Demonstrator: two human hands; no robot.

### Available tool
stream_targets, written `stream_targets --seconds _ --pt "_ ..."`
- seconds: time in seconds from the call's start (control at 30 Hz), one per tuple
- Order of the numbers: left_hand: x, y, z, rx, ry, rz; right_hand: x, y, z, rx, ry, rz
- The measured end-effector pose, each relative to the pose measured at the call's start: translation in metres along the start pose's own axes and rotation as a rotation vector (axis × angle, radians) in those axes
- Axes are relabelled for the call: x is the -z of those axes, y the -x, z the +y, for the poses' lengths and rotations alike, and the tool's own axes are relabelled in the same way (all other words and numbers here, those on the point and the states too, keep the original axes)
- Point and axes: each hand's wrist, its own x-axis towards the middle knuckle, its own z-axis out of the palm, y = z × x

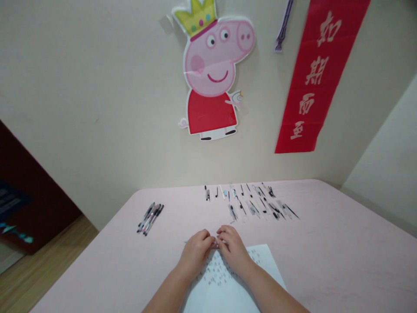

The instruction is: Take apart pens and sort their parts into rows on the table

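My left hand (195,251) and my right hand (233,247) meet fingertip to fingertip over the pink table (325,261), both closed on a thin clear pen (215,244) held level between them. Only a short pale end of it pokes out left of my left hand. Under my wrists lies a white sheet of paper (241,287) with small scribbles on it.
A bundle of assembled pens (150,218) lies at the left of the table. Several loose pen parts (254,202) are spread along the far edge. A cartoon pig cutout (211,74) and a red banner (317,74) hang on the wall behind.
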Motion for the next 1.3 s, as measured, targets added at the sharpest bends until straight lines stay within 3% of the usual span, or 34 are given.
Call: stream_targets --seconds 0.43,0.97,1.3 --pt "-0.006 0.0 -0.003 0.016 0.079 0.002 -0.004 0.0 0.004 0.009 -0.112 0.099" --pt "-0.002 0.002 -0.003 0.052 0.044 -0.024 -0.002 0.0 0.004 -0.018 -0.118 0.107" --pt "0.0 0.002 -0.007 0.081 0.017 0.013 -0.005 0.0 0.014 -0.045 -0.13 0.186"
